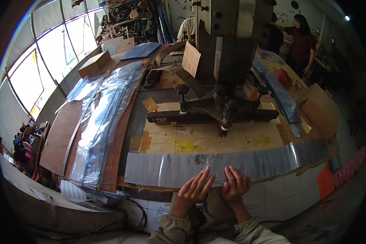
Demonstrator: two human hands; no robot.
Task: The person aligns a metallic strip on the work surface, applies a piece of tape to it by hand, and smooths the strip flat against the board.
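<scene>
Along the front edge of the worktable lies a long grey-blue plastic strip (264, 163), flat and shiny. My left hand (194, 189) is at the strip's near edge, its fingers stretched and spread with the fingertips over the plastic. Just to its right, my right hand (236, 185) has its fingers extended over the same edge, side by side. Neither hand grips anything that I can see; whether the fingertips press on the strip, I cannot tell. Behind the strip is a wooden board (183, 136) with yellow tape marks, under the dark press bar (166, 117) of a machine.
The machine's heavy metal column (236, 53) rises beyond the bar. Clear plastic sheets (105, 122) are stacked at the left, near a cardboard box (94, 64). More blue strips (281, 94) and an open carton (319, 107) are at the right. Two people stand at the back right.
</scene>
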